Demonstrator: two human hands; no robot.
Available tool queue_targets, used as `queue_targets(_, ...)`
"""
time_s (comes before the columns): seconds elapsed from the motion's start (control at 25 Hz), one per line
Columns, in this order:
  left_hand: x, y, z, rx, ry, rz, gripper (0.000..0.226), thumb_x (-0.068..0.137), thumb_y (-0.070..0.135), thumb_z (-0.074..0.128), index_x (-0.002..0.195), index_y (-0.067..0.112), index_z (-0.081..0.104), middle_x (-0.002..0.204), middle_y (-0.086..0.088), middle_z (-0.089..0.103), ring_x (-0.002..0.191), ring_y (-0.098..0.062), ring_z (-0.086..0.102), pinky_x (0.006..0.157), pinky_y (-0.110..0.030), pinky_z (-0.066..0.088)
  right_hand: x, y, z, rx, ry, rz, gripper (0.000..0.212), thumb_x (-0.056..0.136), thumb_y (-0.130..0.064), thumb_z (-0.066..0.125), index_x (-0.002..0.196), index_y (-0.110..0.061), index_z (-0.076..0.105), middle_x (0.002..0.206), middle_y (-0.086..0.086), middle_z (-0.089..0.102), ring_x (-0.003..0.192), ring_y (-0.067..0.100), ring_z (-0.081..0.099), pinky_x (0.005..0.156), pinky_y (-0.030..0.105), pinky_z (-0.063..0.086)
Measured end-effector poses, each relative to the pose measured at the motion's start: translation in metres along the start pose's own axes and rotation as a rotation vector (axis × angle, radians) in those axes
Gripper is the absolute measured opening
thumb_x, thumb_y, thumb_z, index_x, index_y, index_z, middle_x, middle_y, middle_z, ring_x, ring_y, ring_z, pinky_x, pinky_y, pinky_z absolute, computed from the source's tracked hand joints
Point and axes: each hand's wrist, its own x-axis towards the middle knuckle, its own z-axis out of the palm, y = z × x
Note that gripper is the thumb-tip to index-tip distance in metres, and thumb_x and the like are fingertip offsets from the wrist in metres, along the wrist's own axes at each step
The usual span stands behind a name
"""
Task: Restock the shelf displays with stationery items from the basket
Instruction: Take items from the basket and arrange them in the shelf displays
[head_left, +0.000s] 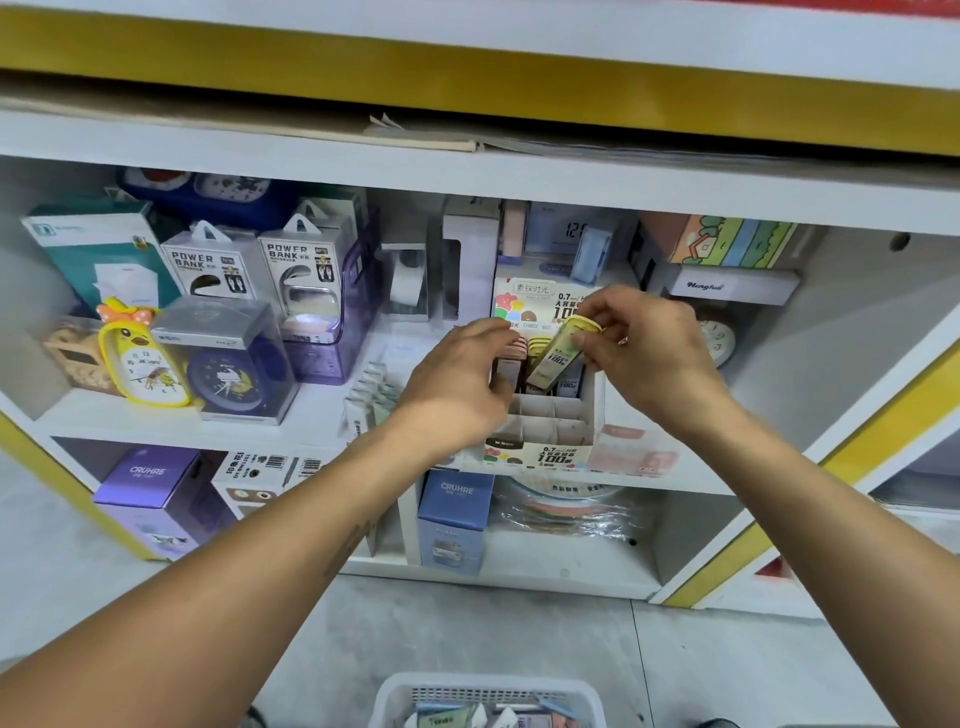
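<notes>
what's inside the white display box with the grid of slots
The display box has empty front slots and a few upright lead cases at the back. The left hand and right hand, pinching a yellow case, cover the rest.

A white shelving unit (467, 171) with yellow-trimmed edges (519, 78) fills the view, its boards dividing it into open compartments stocked with boxed goods. A white upright with a yellow strip (857, 441) slants down the right side. Flat sheets of cardboard (260, 119) lie on the upper board. Below, the floor (467, 623) is plain grey concrete under even, soft light.
</notes>
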Motion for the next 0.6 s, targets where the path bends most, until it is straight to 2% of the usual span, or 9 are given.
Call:
queue_targets(0.12,-0.001,-0.007,0.005,0.144,-0.192,0.037,0.066,0.093,0.01,0.049,0.154,0.025,0.029,0.163,0.014,0.017,0.149,-0.006,0.012,0.119,-0.024,0.017,-0.002,0.002,0.007,-0.112,0.013,-0.142,0.018,0.09,-0.014,0.071,0.102,-0.019,0.058,0.083,0.006,0.069,0.075,0.026,0.065,0.07,0.045,0.056)
queue_targets(0.24,-0.002,-0.01,0.008,0.196,-0.283,0.024,0.071,0.093,0.01,0.047,0.157,0.026,0.02,0.165,0.017,0.005,0.15,-0.003,0.005,0.121,-0.025,0.014,-0.001,0.004,0.014,-0.18,0.011,-0.222,0.016,0.091,-0.013,0.069,0.1,-0.016,0.057,0.077,0.008,0.068,0.072,0.03,0.062,0.065,0.043,0.054)
queue_targets(0.36,-0.001,-0.012,0.007,0.195,-0.3,0.007,0.073,0.092,0.008,0.047,0.157,0.027,0.02,0.164,0.019,0.003,0.15,-0.003,0.003,0.122,-0.028,0.015,-0.004,0.007,0.021,-0.211,-0.074,-0.3,0.007,0.094,-0.007,0.062,0.1,-0.009,0.066,0.085,0.009,0.068,0.077,0.029,0.063,0.069,0.044,0.054)
queue_targets(0.44,-0.001,-0.012,0.006,0.188,-0.308,0.009,0.074,0.092,0.006,0.047,0.157,0.027,0.02,0.164,0.02,0.004,0.15,-0.003,0.003,0.122,-0.028,0.015,-0.005,0.009,0.025,-0.3,-0.142,-0.336,0.021,0.093,0.0,0.059,0.108,-0.005,0.073,0.1,0.01,0.069,0.09,0.032,0.064,0.079,0.046,0.053)
queue_targets(0.52,-0.001,-0.012,0.006,0.153,-0.285,0.011,0.073,0.09,0.005,0.047,0.156,0.028,0.025,0.164,0.02,0.006,0.15,-0.003,0.006,0.121,-0.027,0.017,-0.005,0.01,0.025,-0.364,-0.112,-0.314,0.029,0.093,0.001,0.058,0.117,-0.006,0.072,0.111,0.01,0.064,0.095,0.034,0.064,0.082,0.047,0.054)
queue_targets(0.6,-0.003,-0.01,0.003,0.095,-0.207,0.008,0.068,0.087,0.003,0.048,0.15,0.027,0.039,0.162,0.019,0.017,0.147,-0.006,0.019,0.117,-0.027,0.027,-0.006,0.006,0.022,-0.358,-0.074,-0.28,0.03,0.095,-0.002,0.057,0.121,-0.008,0.07,0.113,0.009,0.059,0.097,0.034,0.062,0.081,0.047,0.053)
